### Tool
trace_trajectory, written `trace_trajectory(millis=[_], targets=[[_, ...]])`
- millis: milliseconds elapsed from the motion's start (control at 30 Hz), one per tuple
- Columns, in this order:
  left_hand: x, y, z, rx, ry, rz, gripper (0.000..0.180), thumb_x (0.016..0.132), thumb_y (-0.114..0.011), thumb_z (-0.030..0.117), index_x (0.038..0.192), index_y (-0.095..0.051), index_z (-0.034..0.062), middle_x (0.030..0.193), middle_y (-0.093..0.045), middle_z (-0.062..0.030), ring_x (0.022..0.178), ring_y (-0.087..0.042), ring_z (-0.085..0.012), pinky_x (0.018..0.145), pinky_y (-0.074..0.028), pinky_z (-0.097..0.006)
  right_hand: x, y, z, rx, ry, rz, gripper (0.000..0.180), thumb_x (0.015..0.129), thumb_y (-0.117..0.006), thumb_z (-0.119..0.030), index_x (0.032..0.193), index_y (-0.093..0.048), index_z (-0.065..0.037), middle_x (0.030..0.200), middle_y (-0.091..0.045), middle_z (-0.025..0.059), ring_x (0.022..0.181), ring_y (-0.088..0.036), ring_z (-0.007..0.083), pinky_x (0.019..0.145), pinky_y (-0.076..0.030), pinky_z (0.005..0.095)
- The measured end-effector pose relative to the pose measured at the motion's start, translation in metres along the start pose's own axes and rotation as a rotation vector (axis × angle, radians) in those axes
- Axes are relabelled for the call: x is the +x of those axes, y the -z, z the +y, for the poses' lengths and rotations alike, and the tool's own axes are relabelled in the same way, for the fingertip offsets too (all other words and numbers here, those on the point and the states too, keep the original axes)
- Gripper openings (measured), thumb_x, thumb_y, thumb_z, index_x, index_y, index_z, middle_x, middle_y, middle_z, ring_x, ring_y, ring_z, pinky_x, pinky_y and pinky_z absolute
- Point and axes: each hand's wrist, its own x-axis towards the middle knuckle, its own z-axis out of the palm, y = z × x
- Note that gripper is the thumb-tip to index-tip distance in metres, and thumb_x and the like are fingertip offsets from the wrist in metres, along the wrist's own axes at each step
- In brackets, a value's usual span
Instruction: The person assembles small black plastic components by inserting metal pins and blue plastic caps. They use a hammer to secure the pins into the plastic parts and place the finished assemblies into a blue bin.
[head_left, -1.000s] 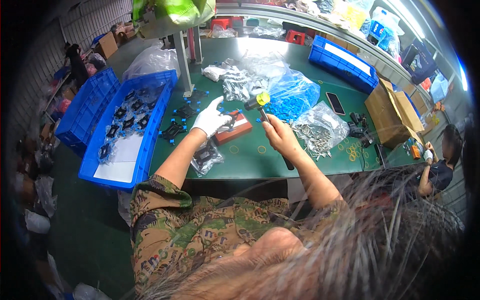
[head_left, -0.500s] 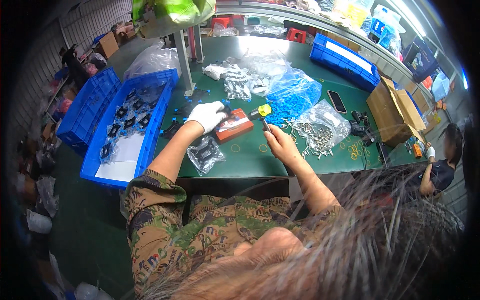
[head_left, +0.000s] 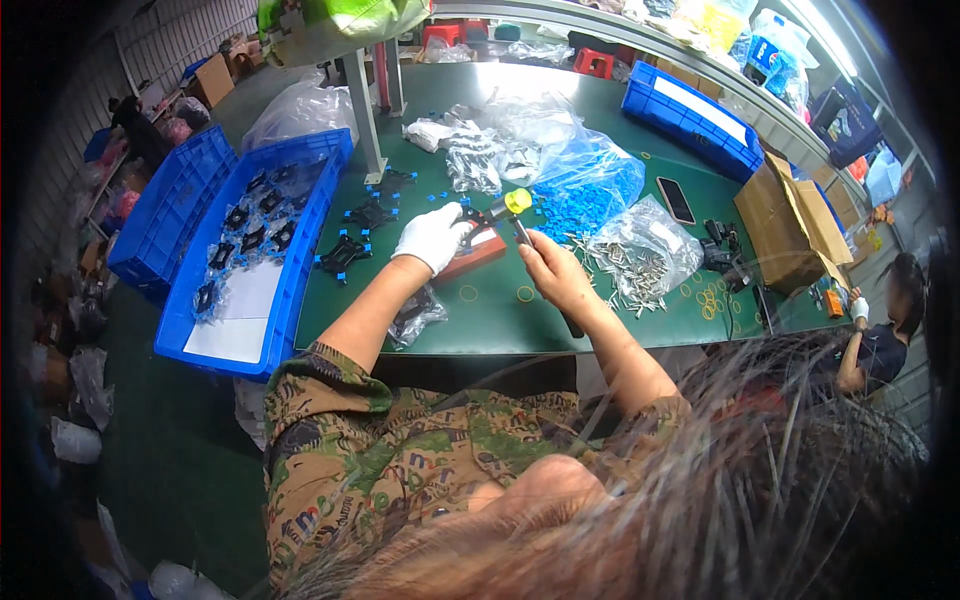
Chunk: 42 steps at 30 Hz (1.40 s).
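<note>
My left hand [head_left: 434, 236], in a white glove, presses on a black part that sits on a red block [head_left: 476, 252] on the green table [head_left: 600, 320]. My right hand [head_left: 555, 272] grips the dark handle of a small hammer [head_left: 516, 206] with a yellow head, raised just above the block. Black frame-shaped parts [head_left: 345, 255] lie left of the gloved hand. A clear bag of blue pieces [head_left: 585, 190] lies right behind the hammer.
A blue crate [head_left: 262, 262] holding black parts hangs off the table's left edge, another blue crate [head_left: 165, 212] beside it. A bag of metal pins [head_left: 640, 255], a phone [head_left: 676, 200], a cardboard box [head_left: 790, 225] and a far blue bin [head_left: 685, 115] lie right. Another person [head_left: 880, 335] sits at right.
The view has shifted slightly. My right hand has kept the hammer over the red block, with its head a little lower and closer to the gloved hand.
</note>
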Motion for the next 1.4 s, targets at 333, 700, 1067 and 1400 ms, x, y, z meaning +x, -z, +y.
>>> trace_trajectory(millis=[333, 700, 1067, 1400], targets=[[0.002, -0.010, -0.007, -0.015, -0.027, 0.033, 0.036, 0.099, -0.061, 0.044, 0.107, -0.067, 0.0096, 0.100, -0.072, -0.0206, 0.095, -0.068, -0.0422, 0.082, -0.053, -0.050, 0.051, 0.019, -0.011, -0.475, 0.113, -0.133, 0.037, 0.107, -0.052, -0.033, 0.134, -0.056, -0.007, 0.098, -0.071, 0.0282, 0.094, -0.068, 0.0486, 0.080, -0.054, 0.0541], [-0.002, 0.008, -0.027, -0.187, 0.047, 0.117, 0.035, 0.095, -0.064, 0.039, 0.107, -0.068, 0.0064, 0.097, -0.073, -0.0196, 0.093, -0.070, -0.0377, 0.082, -0.054, -0.045, 0.001, 0.036, -0.010, 0.048, -0.065, -0.056, 0.036, 0.106, -0.058, -0.028, 0.134, -0.057, -0.004, 0.077, -0.065, 0.0125, 0.073, -0.068, 0.0274, 0.070, -0.053, 0.0428], [-0.120, 0.114, -0.139, -0.259, 0.354, -0.100, 0.023, 0.095, -0.069, 0.023, 0.104, -0.069, 0.0017, 0.077, -0.068, -0.0043, 0.072, -0.061, -0.0123, 0.068, -0.049, -0.030, -0.064, 0.022, 0.030, -0.305, -0.047, -0.331, 0.026, 0.099, -0.066, -0.029, 0.100, -0.064, -0.004, 0.079, -0.066, 0.0196, 0.077, -0.067, 0.0406, 0.068, -0.051, 0.0495], [-0.143, 0.091, -0.136, 0.328, 0.416, -0.176, 0.037, 0.097, -0.053, 0.032, 0.115, -0.071, 0.0052, 0.116, -0.070, -0.0216, 0.108, -0.066, -0.0426, 0.097, -0.051, -0.050, -0.046, 0.015, 0.032, -0.791, 0.109, -0.341, 0.035, 0.098, -0.066, -0.041, 0.092, -0.067, -0.006, 0.088, -0.067, 0.0140, 0.087, -0.070, 0.0356, 0.074, -0.056, 0.0477]])
